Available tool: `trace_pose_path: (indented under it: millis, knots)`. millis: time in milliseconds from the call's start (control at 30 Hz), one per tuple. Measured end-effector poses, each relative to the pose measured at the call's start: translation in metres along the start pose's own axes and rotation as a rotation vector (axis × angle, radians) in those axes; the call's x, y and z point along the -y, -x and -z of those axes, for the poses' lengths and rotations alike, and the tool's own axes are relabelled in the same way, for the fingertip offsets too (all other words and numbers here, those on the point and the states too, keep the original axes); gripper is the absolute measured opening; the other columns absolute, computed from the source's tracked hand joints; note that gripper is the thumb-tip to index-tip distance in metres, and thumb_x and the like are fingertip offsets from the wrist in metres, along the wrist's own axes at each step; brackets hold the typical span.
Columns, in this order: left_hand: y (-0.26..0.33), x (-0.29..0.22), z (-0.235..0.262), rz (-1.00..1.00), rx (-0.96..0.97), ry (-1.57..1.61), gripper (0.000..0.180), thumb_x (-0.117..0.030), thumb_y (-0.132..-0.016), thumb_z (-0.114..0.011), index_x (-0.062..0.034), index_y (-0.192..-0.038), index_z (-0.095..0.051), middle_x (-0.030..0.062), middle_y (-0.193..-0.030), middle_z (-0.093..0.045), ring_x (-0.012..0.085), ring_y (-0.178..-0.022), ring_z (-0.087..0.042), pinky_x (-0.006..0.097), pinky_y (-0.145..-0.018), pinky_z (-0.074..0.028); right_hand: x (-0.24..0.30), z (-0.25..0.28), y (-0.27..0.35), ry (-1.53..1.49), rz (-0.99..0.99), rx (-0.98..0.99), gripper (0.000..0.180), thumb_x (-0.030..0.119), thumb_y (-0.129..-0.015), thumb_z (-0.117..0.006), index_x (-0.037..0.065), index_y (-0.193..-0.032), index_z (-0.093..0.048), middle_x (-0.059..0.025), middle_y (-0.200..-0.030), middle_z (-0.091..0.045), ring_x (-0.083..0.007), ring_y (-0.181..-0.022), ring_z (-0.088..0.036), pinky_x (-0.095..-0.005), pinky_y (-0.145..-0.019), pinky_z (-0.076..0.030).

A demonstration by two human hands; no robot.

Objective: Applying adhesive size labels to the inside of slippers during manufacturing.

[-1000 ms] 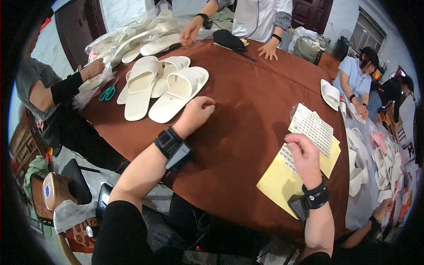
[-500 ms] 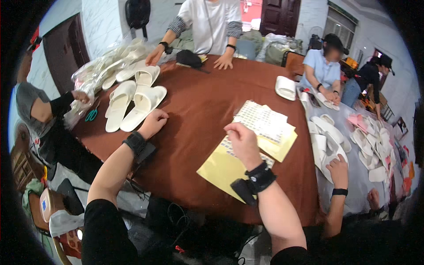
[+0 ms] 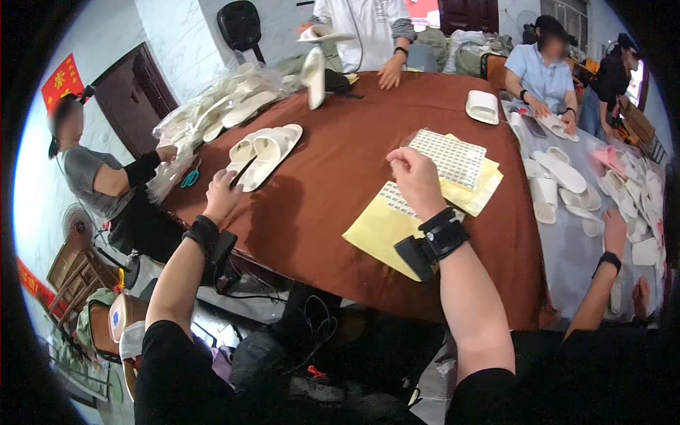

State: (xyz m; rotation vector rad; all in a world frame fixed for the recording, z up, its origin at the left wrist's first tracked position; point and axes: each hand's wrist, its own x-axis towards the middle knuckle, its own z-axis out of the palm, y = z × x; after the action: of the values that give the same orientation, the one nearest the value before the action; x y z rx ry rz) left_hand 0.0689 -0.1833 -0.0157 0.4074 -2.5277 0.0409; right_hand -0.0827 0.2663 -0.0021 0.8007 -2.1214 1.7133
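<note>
My left hand (image 3: 222,196) is at the near end of a pair of overlapping cream slippers (image 3: 273,156) on the brown-covered table (image 3: 333,156). Its fingers are stretched apart, at or touching the sole's edge; exact contact is unclear. My right hand (image 3: 416,183) hovers above yellow-backed sticker sheets, thumb and fingertips pinched together; anything between them is too small to make out. Under it lies a partly used sheet (image 3: 382,227), and beside it a fuller white label sheet (image 3: 453,157). Both my wrists wear black bands with small boxes.
Across the table, a person holds up a slipper (image 3: 324,34), with another tilted slipper (image 3: 314,79) below it. Bagged slippers (image 3: 237,103) and teal scissors (image 3: 190,179) lie at left. One slipper (image 3: 482,107) sits far right. Co-workers handle slippers at the grey table (image 3: 567,276).
The view has shifted. My left hand has reached to the slippers and its fingers have opened. The person opposite has lifted slippers. My right hand stays pinched over the sheets.
</note>
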Motion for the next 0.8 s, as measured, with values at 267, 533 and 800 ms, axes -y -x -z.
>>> trace_pose_path:
  millis: [267, 533, 800]
  knots:
    - [-0.023, 0.097, -0.039, 0.374, 0.148, 0.260, 0.065, -0.054, -0.083, -0.066, 0.0000, -0.118, -0.061, 0.0273, -0.112, -0.067, 0.0414, -0.107, -0.064, 0.046, -0.093, -0.049, 0.008, 0.000, 0.005, 0.049, -0.069, 0.047, 0.013, 0.008, -0.091, -0.060, 0.000, -0.096, -0.069, -0.0171, -0.089, -0.071, -0.0293, -0.082, -0.069, -0.0375, -0.073, -0.054]
    - [-0.052, 0.085, -0.059, 0.552, 0.364, 0.059, 0.091, -0.066, -0.071, -0.067, -0.0081, -0.140, -0.053, 0.0245, -0.141, -0.052, 0.0429, -0.133, -0.045, 0.051, -0.110, -0.034, 0.002, 0.001, 0.004, 0.080, -0.050, 0.038, 0.013, 0.008, -0.091, -0.060, 0.000, -0.096, -0.069, -0.0163, -0.085, -0.071, -0.0284, -0.076, -0.068, -0.0366, -0.070, -0.053]
    - [-0.076, 0.068, -0.048, 0.389, 0.415, 0.116, 0.079, -0.055, -0.076, -0.068, -0.0041, -0.136, -0.056, 0.0240, -0.129, -0.061, 0.0372, -0.116, -0.061, 0.043, -0.097, -0.048, 0.010, -0.002, 0.009, 0.066, -0.060, 0.071, 0.013, 0.008, -0.091, -0.060, 0.000, -0.098, -0.069, -0.0167, -0.086, -0.071, -0.0261, -0.077, -0.069, -0.0349, -0.070, -0.053]
